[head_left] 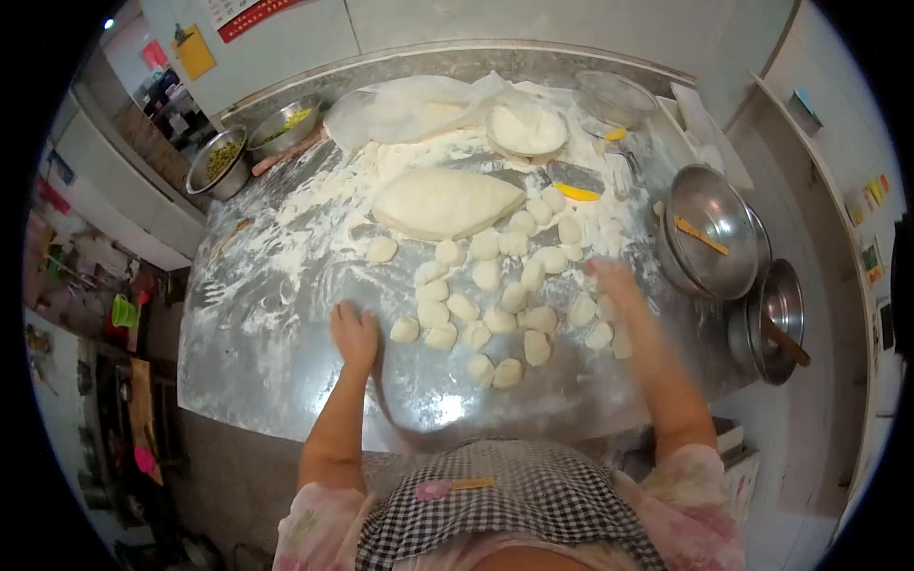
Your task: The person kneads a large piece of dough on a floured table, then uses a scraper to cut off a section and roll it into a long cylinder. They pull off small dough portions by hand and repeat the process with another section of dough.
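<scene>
Many small pieces of dough (486, 277) lie scattered over the floured steel table (276, 362), in front of a large smooth lump of dough (447, 203). To the left of the pieces my left hand (354, 335) rests on the tabletop, fingers extended and holding nothing visible. My right hand (611, 278) is at the right edge of the scattered pieces, just above a small cluster of dough pieces (583, 309). Motion smears its fingers, so I cannot make out whether anything is in them. A yellow-handled tool (576, 192) lies beyond the pieces.
A bowl of flour (526, 130) and a plastic sheet (400, 107) sit at the back. Two metal bowls with green filling (221, 164) stand back left. Stacked metal bowls (716, 205) stand along the right edge. A rolling pin (288, 152) lies near the filling.
</scene>
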`<action>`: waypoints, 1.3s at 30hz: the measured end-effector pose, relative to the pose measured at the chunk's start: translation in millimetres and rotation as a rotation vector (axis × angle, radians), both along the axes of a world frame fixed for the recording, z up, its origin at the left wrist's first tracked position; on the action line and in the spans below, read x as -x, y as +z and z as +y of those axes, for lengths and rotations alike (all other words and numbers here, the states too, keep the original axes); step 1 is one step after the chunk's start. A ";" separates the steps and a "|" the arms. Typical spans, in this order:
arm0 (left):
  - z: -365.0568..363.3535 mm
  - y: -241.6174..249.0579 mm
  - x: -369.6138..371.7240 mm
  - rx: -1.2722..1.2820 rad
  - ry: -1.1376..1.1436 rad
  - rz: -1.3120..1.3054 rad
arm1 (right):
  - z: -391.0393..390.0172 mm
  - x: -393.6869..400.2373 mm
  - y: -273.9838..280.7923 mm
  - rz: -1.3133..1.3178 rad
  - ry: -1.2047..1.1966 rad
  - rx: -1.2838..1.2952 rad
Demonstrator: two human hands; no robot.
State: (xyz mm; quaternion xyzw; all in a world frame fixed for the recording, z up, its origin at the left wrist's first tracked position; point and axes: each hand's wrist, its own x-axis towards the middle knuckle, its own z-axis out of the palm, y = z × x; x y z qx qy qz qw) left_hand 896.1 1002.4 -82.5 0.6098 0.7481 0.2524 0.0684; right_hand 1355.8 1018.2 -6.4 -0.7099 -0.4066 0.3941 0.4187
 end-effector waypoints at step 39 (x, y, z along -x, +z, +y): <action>-6.3 -6.0 -0.2 0.045 0.064 0.244 | 71.1 -102.3 15.2 0.069 0.242 0.233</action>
